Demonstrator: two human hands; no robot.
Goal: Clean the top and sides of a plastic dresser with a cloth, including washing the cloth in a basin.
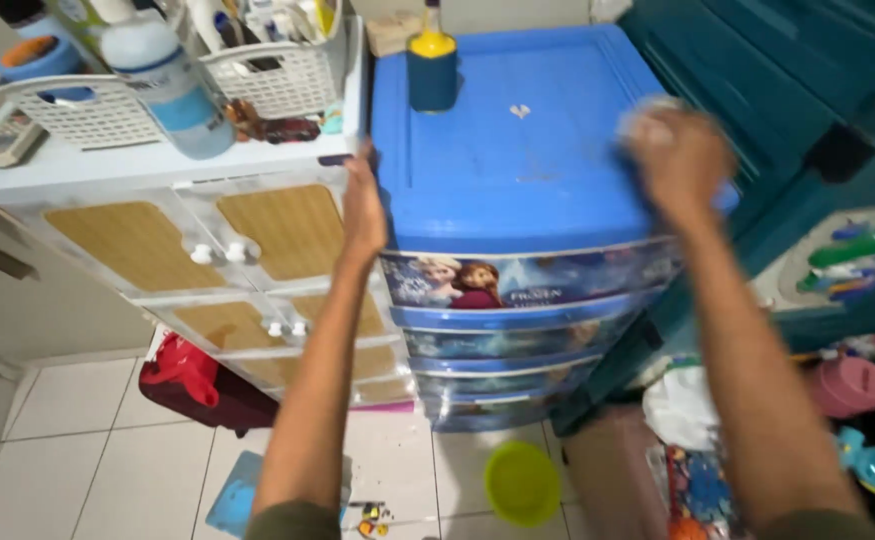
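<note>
On the tiled floor (77,440) in front of the blue drawer unit (517,300) lie a lime-green bowl (522,482), a small blue mat (232,495) and scattered toys, all underfoot, so a step closer risks a trip or a crushed toy. Above them, the left hand (362,205) lies flat along the unit's left edge, fingers (361,165) pressed together and extended, steadying it against the white cupboard (207,250) beside it. The right hand (679,155) presses on the right side of the blue top (507,150), fingers closed around a pale wad, apparently a cloth (642,118); blur hides the exact grip. A hard sideways push here could, I judge, rock the light plastic unit or slide it on the tiles. Farther back on the top, near its rear edge, stands a dark blue bottle with a yellow cap (431,65); a wide sweep of the right hand could knock it off the back or towards the white baskets (257,65) on the cupboard.
</note>
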